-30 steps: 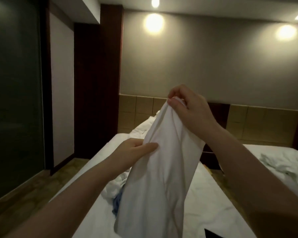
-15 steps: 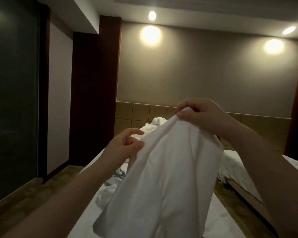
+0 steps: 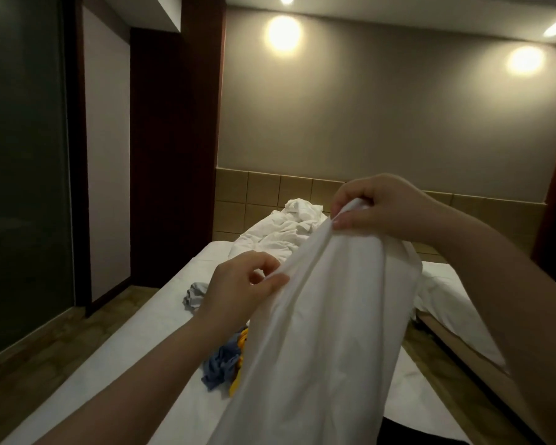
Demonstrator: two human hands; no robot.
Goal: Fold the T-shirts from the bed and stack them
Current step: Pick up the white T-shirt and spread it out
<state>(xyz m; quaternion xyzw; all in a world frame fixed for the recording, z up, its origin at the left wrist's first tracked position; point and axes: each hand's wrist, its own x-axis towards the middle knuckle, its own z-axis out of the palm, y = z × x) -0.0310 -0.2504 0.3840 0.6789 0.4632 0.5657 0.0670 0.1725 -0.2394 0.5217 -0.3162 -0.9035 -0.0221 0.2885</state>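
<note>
Both hands are up in the air with a white T-shirt (image 3: pixel 328 332) held between them. The right hand (image 3: pixel 382 207) has the higher grip, pinching a bunched top edge between thumb and curled fingers. The left hand (image 3: pixel 238 284), lower and to its left, nips a fold of the same cloth between thumb and forefinger, its other fingers loosely curled. The shirt hangs from both grips in one long drape (it hides much of the mattress below). Under the left wrist, on the bed (image 3: pixel 135 342), a crumpled blue garment (image 3: pixel 220 361) lies touching a yellow one (image 3: pixel 241 348). A small grey bundle (image 3: pixel 195 295) sits just left of the left hand. Beyond both grips is rumpled white bedding (image 3: pixel 289 226). Right of the drape stands a second bed (image 3: pixel 456 316).
</note>
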